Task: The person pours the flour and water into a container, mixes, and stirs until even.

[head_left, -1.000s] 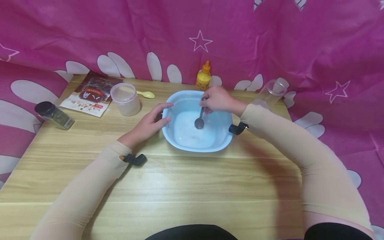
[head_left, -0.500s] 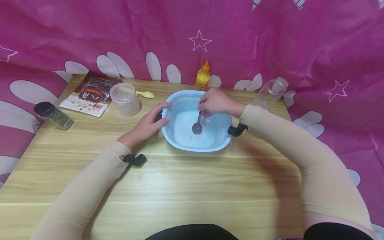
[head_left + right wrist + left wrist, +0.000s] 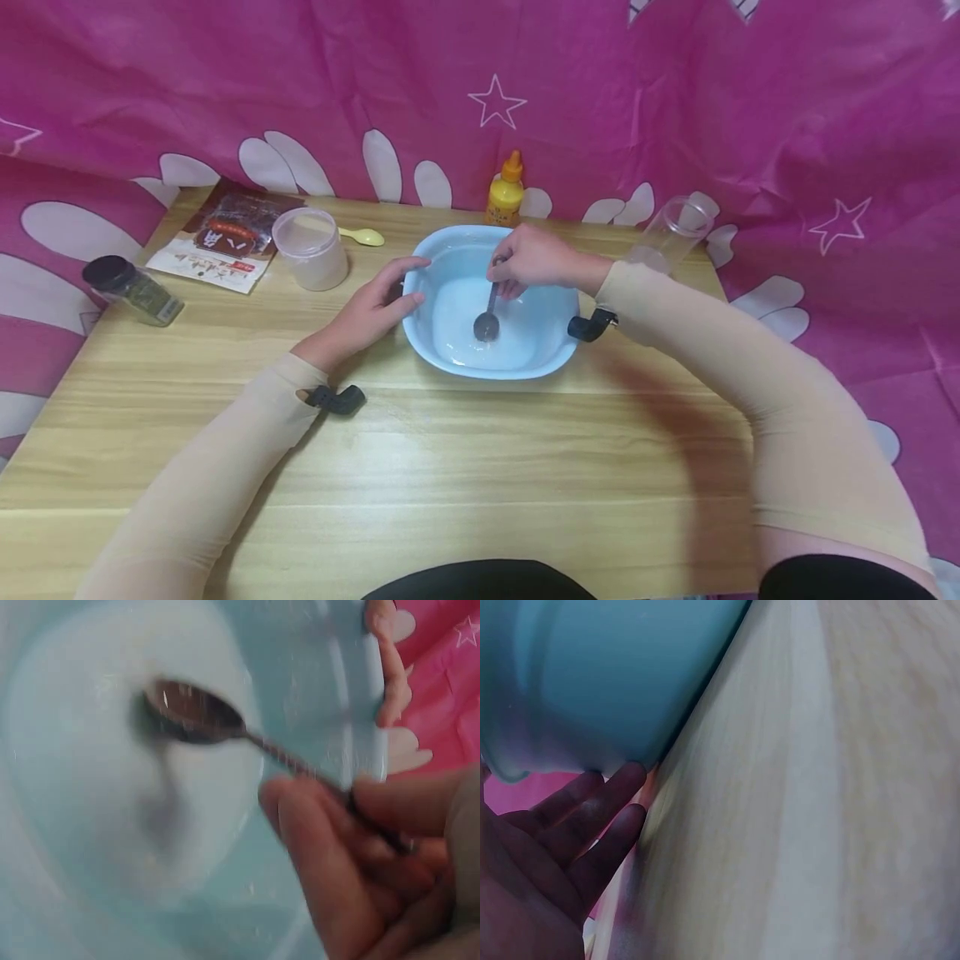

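A pale blue plastic basin point(image 3: 442, 354) stands on the wooden table. My left hand point(image 3: 371, 310) holds its left side, with thumb and index finger over the rim; in the left wrist view the other fingers point(image 3: 604, 847) reach against the outer wall. My right hand point(image 3: 532, 260) pinches the thin handle of a dark metal spoon point(image 3: 487, 327) between thumb and fingers. Tilted down into the basin, the spoon has a rounded bowl point(image 3: 196, 712), which casts a shadow on the basin's floor in the right wrist view. Glints on the floor look like clear liquid; its depth cannot be told.
Left of the basin stand a translucent tub point(image 3: 311, 254), a yellow spoon point(image 3: 366, 237), a printed food packet point(image 3: 225, 242) and a black-lidded spice jar point(image 3: 135, 292). Behind it is a yellow squeeze bottle point(image 3: 506, 196). A clear cylinder point(image 3: 667, 237) stands back right, by the pink curtain point(image 3: 600, 100).
My right hand has moved slightly left with the spoon; the spoon's bowl has shifted left and a little nearer to me within the basin. My left hand stays at the rim.
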### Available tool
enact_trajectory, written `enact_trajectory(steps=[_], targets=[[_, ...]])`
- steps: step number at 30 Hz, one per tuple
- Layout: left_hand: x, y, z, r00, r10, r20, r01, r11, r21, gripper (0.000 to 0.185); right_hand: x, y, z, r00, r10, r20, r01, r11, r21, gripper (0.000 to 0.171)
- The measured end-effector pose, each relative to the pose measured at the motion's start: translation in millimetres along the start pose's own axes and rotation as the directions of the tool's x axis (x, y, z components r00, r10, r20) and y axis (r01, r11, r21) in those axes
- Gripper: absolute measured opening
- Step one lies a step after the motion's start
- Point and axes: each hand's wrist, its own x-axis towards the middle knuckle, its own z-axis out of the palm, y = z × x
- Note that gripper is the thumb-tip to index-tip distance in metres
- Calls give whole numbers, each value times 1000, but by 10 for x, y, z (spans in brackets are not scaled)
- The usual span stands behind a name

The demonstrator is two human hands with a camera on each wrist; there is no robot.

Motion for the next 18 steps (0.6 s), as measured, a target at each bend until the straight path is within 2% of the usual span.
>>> enact_trajectory(steps=[3,5,7,10,13,15,18], targets=[[1,-6,0,1000,0,-1,0,1000,6,54,23,21,-31,990,37,-134,-36,999,12,21],[-3,-10,2,1000,2,-2,-2,1000,8,55,42,17,-20,984,26,-176,-17,999,50,20],[-7,-12,2,1000,3,-2,-3,1000,3,55,47,2,7,989,-10,-144,21,997,74,20],[-12,-6,1,1000,4,-4,-4,1000,-3,55,42,-16,36,999,-43,-8,44,996,75,23],[-9,-4,-3,1000,0,-4,0,1000,-6,55,19,-17,9,997,-13,81,12,1000,12,24],[-5,2,-7,1000,0,-4,0,1000,2,55,6,-11,-35,997,32,66,-29,999,-32,23],[-4,6,-12,1000,-4,-1,4,1000,11,55,3,-8,-93,997,59,-55,-64,993,-100,20]])
